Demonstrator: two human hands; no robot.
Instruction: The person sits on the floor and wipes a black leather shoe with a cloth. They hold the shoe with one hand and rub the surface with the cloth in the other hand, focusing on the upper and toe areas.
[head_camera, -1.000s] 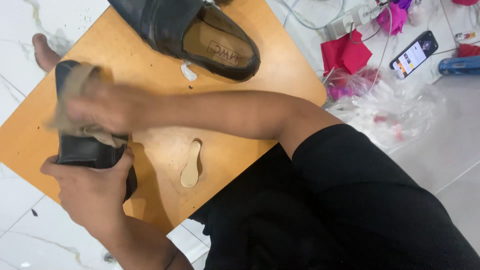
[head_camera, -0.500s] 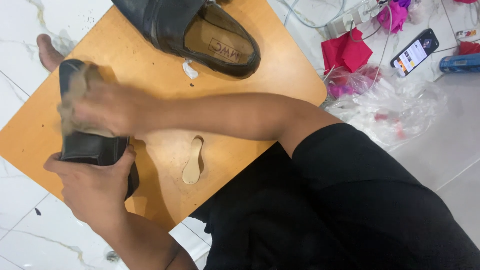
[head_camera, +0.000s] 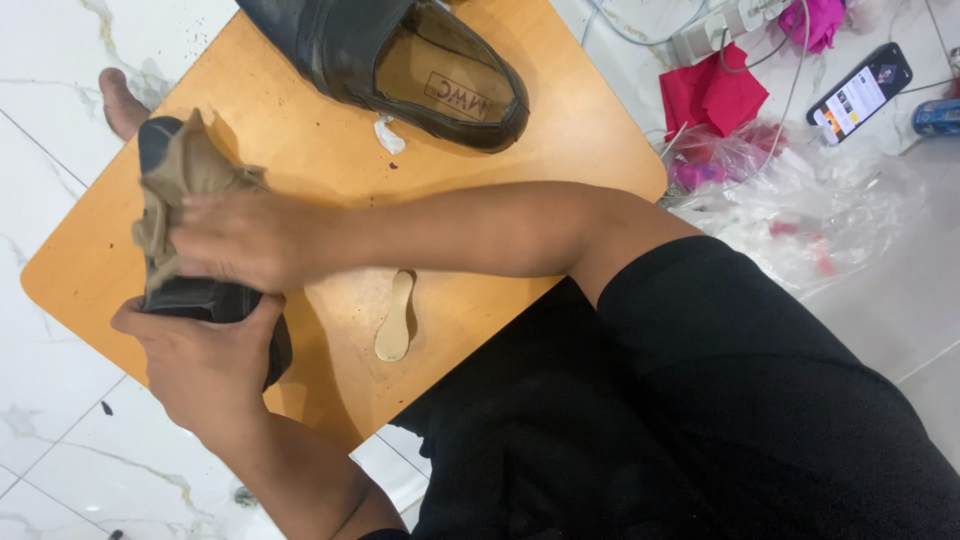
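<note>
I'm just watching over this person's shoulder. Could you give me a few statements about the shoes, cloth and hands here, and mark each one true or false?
1. The right hand presses a tan cloth against a black shoe. True.
2. The left hand grips that shoe from below. True.
3. The second black shoe lies on the white floor. False: it rests on the wooden board.
4. A phone lies on the board. False: it lies on the floor, beyond the clear plastic bag.
5. A small pale insole-shaped piece lies on the board. True.

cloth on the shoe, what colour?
Tan-khaki cloth, pressed by the right hand on the black shoe; head view.
</note>
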